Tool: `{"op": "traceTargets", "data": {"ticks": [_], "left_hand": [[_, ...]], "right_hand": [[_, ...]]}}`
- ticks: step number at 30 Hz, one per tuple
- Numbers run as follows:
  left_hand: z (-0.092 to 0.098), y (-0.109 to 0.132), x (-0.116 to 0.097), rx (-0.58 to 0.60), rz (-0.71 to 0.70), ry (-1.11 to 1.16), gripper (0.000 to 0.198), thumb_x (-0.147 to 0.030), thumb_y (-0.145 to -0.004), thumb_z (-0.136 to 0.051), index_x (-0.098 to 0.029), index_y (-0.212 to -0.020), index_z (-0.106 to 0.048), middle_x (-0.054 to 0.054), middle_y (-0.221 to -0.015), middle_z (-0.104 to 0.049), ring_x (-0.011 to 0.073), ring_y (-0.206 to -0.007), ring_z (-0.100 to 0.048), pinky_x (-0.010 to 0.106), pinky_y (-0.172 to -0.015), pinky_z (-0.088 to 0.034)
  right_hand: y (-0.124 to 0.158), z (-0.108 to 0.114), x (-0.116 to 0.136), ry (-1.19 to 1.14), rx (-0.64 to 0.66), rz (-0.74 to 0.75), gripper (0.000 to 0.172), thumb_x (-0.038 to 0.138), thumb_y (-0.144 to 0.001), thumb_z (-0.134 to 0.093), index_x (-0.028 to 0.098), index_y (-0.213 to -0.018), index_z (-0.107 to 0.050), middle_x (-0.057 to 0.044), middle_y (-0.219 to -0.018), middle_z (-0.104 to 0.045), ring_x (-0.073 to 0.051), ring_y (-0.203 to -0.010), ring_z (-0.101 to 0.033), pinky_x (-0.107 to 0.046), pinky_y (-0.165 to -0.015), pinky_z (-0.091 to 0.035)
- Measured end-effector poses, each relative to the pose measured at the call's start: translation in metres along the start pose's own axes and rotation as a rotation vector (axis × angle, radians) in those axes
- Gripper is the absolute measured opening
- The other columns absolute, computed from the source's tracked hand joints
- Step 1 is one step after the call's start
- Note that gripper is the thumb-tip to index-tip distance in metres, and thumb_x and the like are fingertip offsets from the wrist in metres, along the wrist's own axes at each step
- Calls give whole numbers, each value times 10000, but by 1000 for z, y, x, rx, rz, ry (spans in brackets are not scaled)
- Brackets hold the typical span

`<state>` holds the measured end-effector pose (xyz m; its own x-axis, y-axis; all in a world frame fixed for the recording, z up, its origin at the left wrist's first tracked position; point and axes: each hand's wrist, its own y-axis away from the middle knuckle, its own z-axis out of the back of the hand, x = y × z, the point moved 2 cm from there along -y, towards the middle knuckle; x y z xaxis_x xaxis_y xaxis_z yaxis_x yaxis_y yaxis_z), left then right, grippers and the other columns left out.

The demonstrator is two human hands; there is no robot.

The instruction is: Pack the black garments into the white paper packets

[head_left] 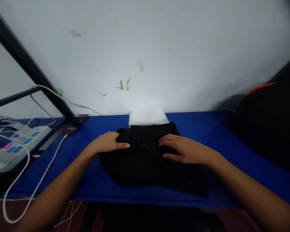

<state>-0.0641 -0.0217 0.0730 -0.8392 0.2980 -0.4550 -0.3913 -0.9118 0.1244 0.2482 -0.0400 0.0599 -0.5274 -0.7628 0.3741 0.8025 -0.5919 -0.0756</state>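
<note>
A dark black cloth point(145, 167), perhaps a garment, lies spread on the blue table point(87, 180) in front of me. On its upper left edge rests my left hand point(110, 141), thumb stretched out and the other fingers partly out of sight over the cloth. My right hand point(177, 148) lies on the cloth's right side with fingers extended and apart. Neither hand pinches the fabric as far as I can see. Just behind the cloth is a stack of white sheets or a flat white packet point(148, 115), its front edge meeting the fabric.
At the left are white power strips point(24, 145) with several cables and a black metal frame point(26, 51). A white cable point(50, 161) loops over the table's left part to a dark blurred device point(73, 125). A large black bulk point(273, 122) stands at right. Behind rises a pale wall point(183, 48).
</note>
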Motion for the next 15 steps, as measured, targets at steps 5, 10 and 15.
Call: {"op": "traceTargets", "data": {"ticks": [5,10,15], "left_hand": [[2,-4,10,-227,-16,231,240,-370,-764,-647,-209,-670,-495,-28,-586,-541,124,-490,-494,221,-442,-335],[16,-3,18,-558,52,352,125,-256,-760,-598,-207,-837,-512,-15,-702,-609,130,-573,-544,239,-533,-406],[13,7,-4,-907,-33,137,231,-272,-843,-604,-214,-1053,-527,30,-941,-644,188,-867,-621,328,-795,-475]], "right_hand": [[1,5,5,-75,-44,48,470,532,-891,-585,182,-1202,-623,-133,-1284,-588,-273,-1176,-563,-445,-992,-478],[1,6,10,-130,-38,89,507,524,-872,-621,188,-1251,-596,-130,-1366,-532,-267,-1244,-518,-441,-1030,-453],[-1,-2,11,-129,-14,129,525,493,-883,-620,188,-1307,-563,-135,-1388,-520,-263,-1266,-503,-440,-1041,-448]]}}
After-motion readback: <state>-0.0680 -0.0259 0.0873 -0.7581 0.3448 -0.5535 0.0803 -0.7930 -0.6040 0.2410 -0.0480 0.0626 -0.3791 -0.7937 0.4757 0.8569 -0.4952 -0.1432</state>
